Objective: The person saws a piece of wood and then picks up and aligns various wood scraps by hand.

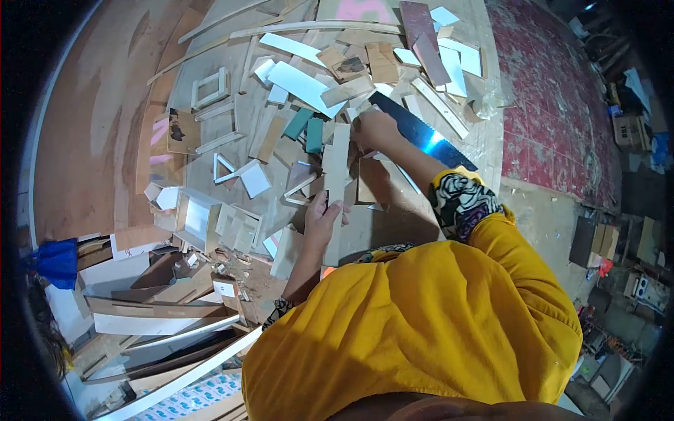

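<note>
- At the far left, a blue bag sits beside stacked boards; its folds hide whatever it may contain.
- On the left part of the bench, an open box of wood with pale inner faces stands tilted; I can make out only its inner walls, no separate contents.
- Green blocks lie among the offcuts, just left of the strip's far end.
- The left hand grasps the wooden strip, thumb across its upper face and fingers at the left edge. That hold looks sound, and pressing evenly should stop the piece twisting.
- The wooden strip runs lengthwise away from the body, in front of the person, with its far end beside the right hand.
- The right hand has its fingers curled there; I cannot tell what they grip. Good practice is steady support, fingertips away from any teeth.
- The saw shows its blade just beyond the right hand and forearm; its handle is not visible.
- At the far right stands a cardboard box, contents unreadable.
</note>
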The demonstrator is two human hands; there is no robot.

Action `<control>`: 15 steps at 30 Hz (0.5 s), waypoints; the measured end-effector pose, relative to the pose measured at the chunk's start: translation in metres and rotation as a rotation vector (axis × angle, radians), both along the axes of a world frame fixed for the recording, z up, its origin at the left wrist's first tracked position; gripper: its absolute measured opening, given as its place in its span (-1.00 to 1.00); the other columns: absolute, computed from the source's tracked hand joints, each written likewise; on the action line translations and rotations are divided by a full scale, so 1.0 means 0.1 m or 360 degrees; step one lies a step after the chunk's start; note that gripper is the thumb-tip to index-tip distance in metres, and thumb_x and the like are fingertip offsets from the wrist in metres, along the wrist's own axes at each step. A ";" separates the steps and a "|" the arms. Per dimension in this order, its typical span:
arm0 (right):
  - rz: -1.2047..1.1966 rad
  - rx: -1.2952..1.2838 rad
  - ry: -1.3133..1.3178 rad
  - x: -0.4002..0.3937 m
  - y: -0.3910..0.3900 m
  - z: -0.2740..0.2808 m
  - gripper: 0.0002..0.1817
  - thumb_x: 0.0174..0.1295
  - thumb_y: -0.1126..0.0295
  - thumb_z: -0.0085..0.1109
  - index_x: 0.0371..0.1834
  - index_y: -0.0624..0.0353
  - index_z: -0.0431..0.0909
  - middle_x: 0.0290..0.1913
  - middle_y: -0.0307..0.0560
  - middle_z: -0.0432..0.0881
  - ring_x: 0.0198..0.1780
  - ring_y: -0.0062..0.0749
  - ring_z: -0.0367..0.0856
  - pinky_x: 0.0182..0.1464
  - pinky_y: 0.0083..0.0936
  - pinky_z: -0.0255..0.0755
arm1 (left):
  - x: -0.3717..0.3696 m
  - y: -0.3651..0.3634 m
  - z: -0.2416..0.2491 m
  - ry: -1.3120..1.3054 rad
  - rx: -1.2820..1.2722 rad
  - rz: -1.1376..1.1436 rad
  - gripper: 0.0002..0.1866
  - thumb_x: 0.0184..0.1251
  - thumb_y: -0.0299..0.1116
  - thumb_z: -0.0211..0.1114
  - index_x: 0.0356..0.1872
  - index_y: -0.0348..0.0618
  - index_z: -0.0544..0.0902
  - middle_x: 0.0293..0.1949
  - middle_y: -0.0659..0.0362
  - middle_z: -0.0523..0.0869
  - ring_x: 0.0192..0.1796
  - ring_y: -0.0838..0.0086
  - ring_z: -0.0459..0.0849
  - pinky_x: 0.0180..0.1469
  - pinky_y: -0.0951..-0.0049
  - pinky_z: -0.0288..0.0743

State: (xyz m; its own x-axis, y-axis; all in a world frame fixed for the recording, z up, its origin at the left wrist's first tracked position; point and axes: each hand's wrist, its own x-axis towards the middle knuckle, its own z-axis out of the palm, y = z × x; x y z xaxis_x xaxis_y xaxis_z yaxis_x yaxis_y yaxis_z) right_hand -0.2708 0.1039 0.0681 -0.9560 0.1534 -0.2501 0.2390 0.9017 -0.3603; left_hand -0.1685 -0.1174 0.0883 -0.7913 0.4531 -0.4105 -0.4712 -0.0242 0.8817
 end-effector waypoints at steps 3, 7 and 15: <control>0.0049 -0.0109 0.0002 0.01 0.01 -0.10 -0.58 -0.08 0.02 0.32 -0.32 0.14 0.60 -0.31 0.01 0.63 -0.28 -0.11 0.62 -0.21 -0.30 0.49 | 0.00 -0.01 0.07 0.0168 -0.0067 0.0000 -0.77 0.37 -0.28 0.04 -0.10 -0.22 0.44 -0.47 0.15 0.58 -0.50 0.55 0.55 -0.41 0.56 0.44; -0.0278 -0.1352 0.0282 0.19 0.19 0.06 -0.62 -0.12 0.15 0.42 -0.43 0.23 0.56 -0.43 -0.16 0.61 -0.36 -0.43 0.60 -0.28 -0.48 0.49 | 0.08 0.04 0.21 0.0054 0.0013 0.0221 -0.70 0.43 -0.16 -0.05 -0.12 -0.19 0.45 -0.47 0.16 0.57 -0.52 0.57 0.52 -0.42 0.59 0.41; -0.0074 -0.2026 0.0195 0.98 0.09 1.02 -0.65 0.05 0.26 0.31 -0.12 0.06 0.48 -0.28 -0.34 0.57 -0.30 -0.70 0.51 -0.30 -0.72 0.39 | 0.24 0.25 0.43 0.0392 0.0013 0.0152 -0.67 0.46 -0.11 -0.11 -0.21 -0.16 0.49 -0.46 0.22 0.56 -0.46 0.59 0.52 -0.35 0.63 0.39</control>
State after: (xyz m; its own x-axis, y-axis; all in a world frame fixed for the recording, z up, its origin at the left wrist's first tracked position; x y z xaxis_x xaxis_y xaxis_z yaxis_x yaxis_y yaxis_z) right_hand -0.1732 0.1126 0.1701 -0.9833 -0.0946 -0.1554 0.1648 -0.1021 -0.9810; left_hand -0.1447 -0.0929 0.1316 -0.9062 0.3743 -0.1966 -0.2375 -0.0660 0.9691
